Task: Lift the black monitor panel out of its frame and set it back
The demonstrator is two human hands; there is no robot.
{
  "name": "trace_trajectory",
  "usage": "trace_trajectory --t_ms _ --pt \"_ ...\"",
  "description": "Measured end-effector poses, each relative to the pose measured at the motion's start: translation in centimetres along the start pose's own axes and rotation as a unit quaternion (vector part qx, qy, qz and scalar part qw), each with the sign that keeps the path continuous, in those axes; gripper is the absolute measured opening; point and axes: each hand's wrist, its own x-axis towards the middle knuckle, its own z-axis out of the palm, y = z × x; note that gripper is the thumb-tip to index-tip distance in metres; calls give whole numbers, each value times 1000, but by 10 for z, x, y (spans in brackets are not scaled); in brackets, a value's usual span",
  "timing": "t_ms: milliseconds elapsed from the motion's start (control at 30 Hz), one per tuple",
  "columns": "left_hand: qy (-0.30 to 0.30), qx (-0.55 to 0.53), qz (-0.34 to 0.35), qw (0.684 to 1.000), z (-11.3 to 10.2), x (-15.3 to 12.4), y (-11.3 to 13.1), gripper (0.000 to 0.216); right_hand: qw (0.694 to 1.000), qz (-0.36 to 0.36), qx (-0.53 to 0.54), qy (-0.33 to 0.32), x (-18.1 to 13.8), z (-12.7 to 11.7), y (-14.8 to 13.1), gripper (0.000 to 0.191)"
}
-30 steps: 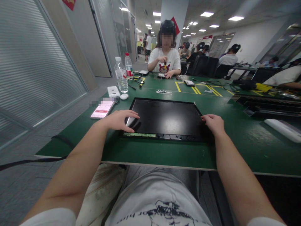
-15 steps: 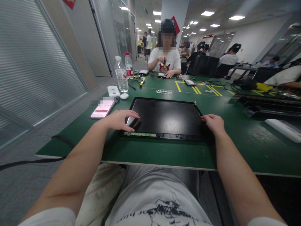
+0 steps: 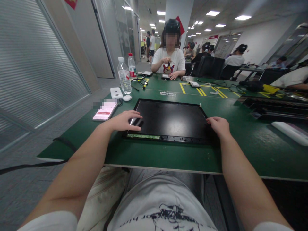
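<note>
A flat black display panel (image 3: 168,118) lies on the green table (image 3: 154,154) straight in front of me, with a strip of green circuit board along its near edge. My left hand (image 3: 124,121) rests on the panel's near left corner, fingers stretched out flat. My right hand (image 3: 218,126) lies at the panel's near right edge, fingers curled loosely over the rim; whether it grips is unclear.
A phone (image 3: 105,112) with a lit screen lies left of the panel. Behind it stand a white box (image 3: 116,93), a white mouse (image 3: 127,98) and two water bottles (image 3: 124,78). Another person (image 3: 169,57) works across the table. Black parts (image 3: 271,110) lie at the right.
My left hand has slid slightly up and flattened on the panel's corner. The right hand and the panel have not moved.
</note>
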Motion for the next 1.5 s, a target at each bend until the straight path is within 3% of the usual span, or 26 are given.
trace_trajectory --t_ms 133,233,533,967,1300,1500 --pt "74 3 -76 994 9 9 -11 73 1000 2 -2 5 1 1 0 23" --pt "96 35 -109 989 14 15 -20 60 1000 3 -1 5 1 1 0 23" --pt "83 85 -118 986 21 22 -22 57 1000 3 -19 -8 0 0 -3 23" --pt "78 70 -138 985 27 29 -34 64 999 -10 -43 3 1 2 -3 24" --pt "76 67 -128 987 21 20 -21 60 998 -8 -55 -3 1 0 -3 23" --pt "12 52 -92 994 8 2 -7 98 999 -11 -47 10 1 1 -3 19"
